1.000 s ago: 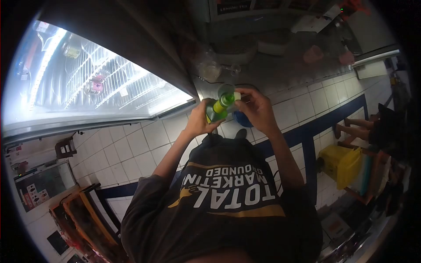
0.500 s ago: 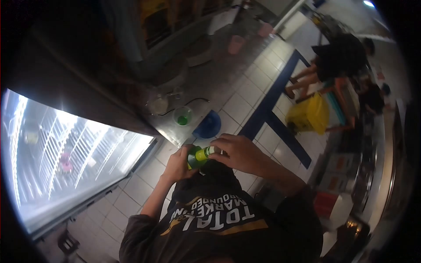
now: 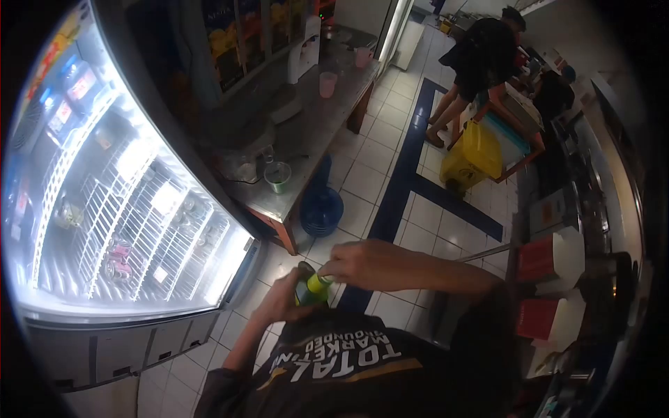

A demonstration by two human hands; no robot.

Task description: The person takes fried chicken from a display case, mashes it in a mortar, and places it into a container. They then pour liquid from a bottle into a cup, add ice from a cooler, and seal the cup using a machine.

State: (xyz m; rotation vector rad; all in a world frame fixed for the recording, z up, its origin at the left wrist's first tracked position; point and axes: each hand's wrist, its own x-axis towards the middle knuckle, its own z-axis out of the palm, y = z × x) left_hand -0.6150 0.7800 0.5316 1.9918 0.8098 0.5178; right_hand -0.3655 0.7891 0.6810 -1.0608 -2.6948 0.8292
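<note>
In front of my dark printed shirt, my left hand (image 3: 280,301) is wrapped round the body of a green bottle (image 3: 312,291) with a yellow-green label on its neck. The bottle is tilted, its neck pointing up to the right. My right hand (image 3: 362,265) grips the top end of the neck with closed fingers, which hide the cap. Beyond my hands, a clear plastic cup (image 3: 277,178) with something green in it stands near the corner of a metal table (image 3: 268,203).
A lit display fridge (image 3: 150,216) with wire shelves is at left. On the tiled floor are a blue bucket (image 3: 322,212) and a yellow bin (image 3: 471,157). A person (image 3: 481,59) bends near the bin. Red-and-white boxes (image 3: 550,259) line the right side.
My view has shifted, showing more of the fridge and the table, and my hands sit lower in it. Both hands keep hold of the bottle, with the right still at its top.
</note>
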